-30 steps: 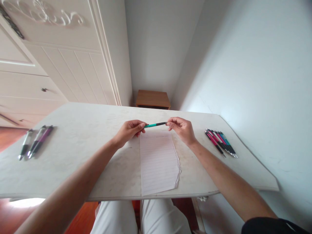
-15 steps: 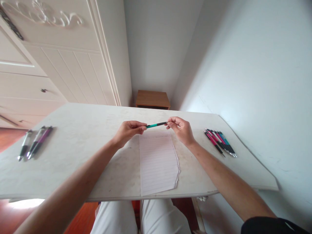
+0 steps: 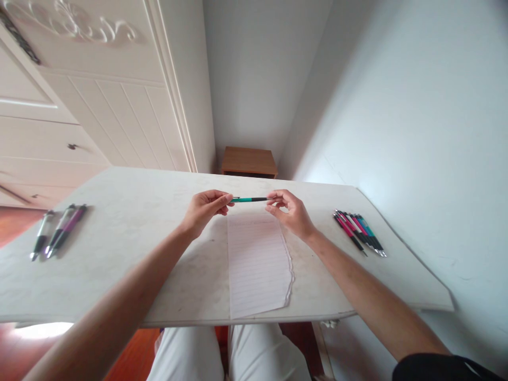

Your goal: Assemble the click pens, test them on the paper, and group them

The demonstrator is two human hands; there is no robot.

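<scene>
A teal pen with a black grip [image 3: 248, 199] is held nearly level above the far end of the lined paper. My left hand [image 3: 208, 209] pinches its clip end between thumb and fingers. At the tip end, my right hand [image 3: 291, 210] has its fingers curled round the point, the thumb a little lower and slightly apart from it. The very tip is hidden by these fingers. Below lies the sheet of lined paper [image 3: 257, 270], its right edge torn and ragged.
On the white table [image 3: 159, 222], several pink, white and blue pens [image 3: 359, 232] lie grouped at the right. Three pens, including a purple one [image 3: 68, 230], lie at the left. A white cabinet [image 3: 119, 111] stands behind left, a wall [image 3: 416, 132] rises at right, and a wooden stand [image 3: 249, 160] is beyond.
The pen has turned from a slant to nearly level, its clip end rising slightly with my left hand. My right thumb has loosened downward from the tip.
</scene>
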